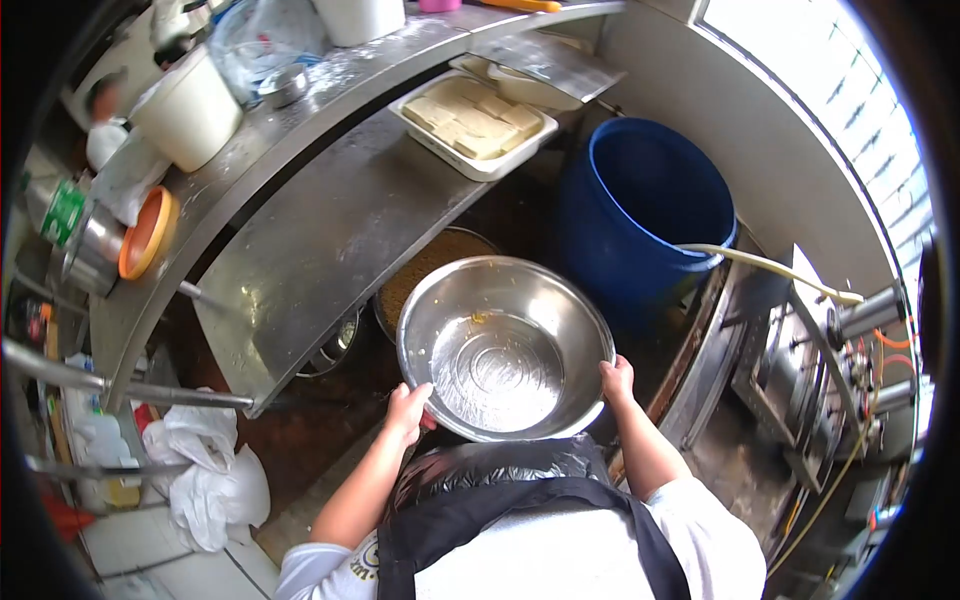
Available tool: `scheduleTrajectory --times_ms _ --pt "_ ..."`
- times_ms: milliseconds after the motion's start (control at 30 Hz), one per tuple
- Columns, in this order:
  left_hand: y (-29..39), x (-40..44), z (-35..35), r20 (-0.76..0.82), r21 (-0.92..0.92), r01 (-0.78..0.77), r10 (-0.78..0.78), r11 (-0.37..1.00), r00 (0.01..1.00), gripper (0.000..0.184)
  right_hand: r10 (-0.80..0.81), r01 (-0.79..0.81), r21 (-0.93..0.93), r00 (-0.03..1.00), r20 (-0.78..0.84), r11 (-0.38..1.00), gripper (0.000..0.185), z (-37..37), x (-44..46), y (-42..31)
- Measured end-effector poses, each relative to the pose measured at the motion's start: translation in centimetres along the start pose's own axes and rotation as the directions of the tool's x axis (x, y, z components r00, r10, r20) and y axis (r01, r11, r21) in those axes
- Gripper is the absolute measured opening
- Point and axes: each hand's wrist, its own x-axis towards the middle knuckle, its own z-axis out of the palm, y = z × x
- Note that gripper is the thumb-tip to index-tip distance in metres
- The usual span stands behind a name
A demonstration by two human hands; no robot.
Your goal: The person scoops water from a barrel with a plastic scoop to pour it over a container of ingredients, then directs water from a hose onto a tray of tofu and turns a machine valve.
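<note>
1. In the head view, a wide stainless-steel basin (505, 350) is held in front of the person's black apron (500, 500), over the floor and partly over a round pan of brown, grainy material (425, 280).
2. The left hand (406, 412) grips the basin's near-left rim, thumb on top and fingers curled beneath. The right hand (618, 380) has its fingers closed on the right rim, though their undersides are hidden.
3. The basin looks empty apart from a wet sheen and yellowish scraps on its inner wall.
4. Ahead and to the left, a white tray of pale blocks (478, 122) sits on a steel shelf (330, 200) below the counter (262, 118). A blue plastic barrel (650, 215) stands just beyond the basin to the right, with a pale hose (765, 268) over its rim.
5. The wet metal could slip, since only the rim is gripped; uneven lift would tip it. Swinging it left could strike the shelf edge; moving right could knock the barrel or drag the hose. Tilting could drop scraps into the pan.
</note>
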Motion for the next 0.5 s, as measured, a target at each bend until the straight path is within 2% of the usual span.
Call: scheduleTrajectory --times_ms 33,67,133,167,200,267,333,367,400,500 --pt "0.1 -0.5 -0.2 0.011 -0.017 -0.023 0.023 1.000 1.000 0.029 -0.064 0.062 -0.018 0.994 -0.093 0.998 0.036 0.4 -0.9 -0.7" --pt "-0.2 0.4 -0.6 0.031 -0.004 0.000 0.001 1.000 1.000 0.029 -0.064 0.055 -0.113 0.995 -0.082 0.992 0.041 0.0 -1.5 -1.2" --pt "-1.7 4.8 -2.4 0.018 0.130 0.150 -0.154 0.980 0.988 0.027 -0.009 0.002 -0.133 0.999 -0.050 0.991 0.038 0.9 -0.9 -2.5" --pt "-1.9 6.1 -3.3 0.001 0.147 0.181 -0.184 0.972 0.983 0.026 0.155 -0.153 -0.065 0.988 0.020 0.986 0.032 1.6 -0.5 -2.9" --pt "-0.9 5.6 -3.2 -0.006 0.108 0.181 -0.182 0.977 0.983 0.026 0.172 -0.172 -0.062 0.985 -0.005 0.983 0.026 2.0 -0.6 -2.4" --pt "-0.4 4.4 -3.6 0.036 0.097 0.153 -0.157 0.983 0.987 0.028 0.210 -0.210 -0.057 0.978 0.000 0.976 0.026 1.4 -2.7 -2.2" --pt "0.4 2.3 -4.0 0.094 0.090 0.153 -0.162 0.984 0.982 0.032 0.123 -0.123 -0.003 0.992 -0.014 0.992 0.028 1.2 -4.5 0.6" --pt "0.3 1.9 -4.2 0.112 0.074 0.112 -0.120 0.991 0.987 0.033 0.104 -0.101 0.143 0.995 -0.012 0.984 0.033 1.2 -5.1 2.4" --pt "1.4 1.6 -3.9 0.135 0.067 0.083 -0.092 0.994 0.987 0.032 0.112 -0.098 0.173 0.991 -0.073 0.980 0.034 0.9 -6.5 1.4" --pt "4.4 1.0 -3.6 0.221 0.057 -0.040 0.026 0.998 0.975 0.025 0.059 -0.025 0.282 0.992 -0.112 0.959 0.032 0.0 -7.8 1.2"
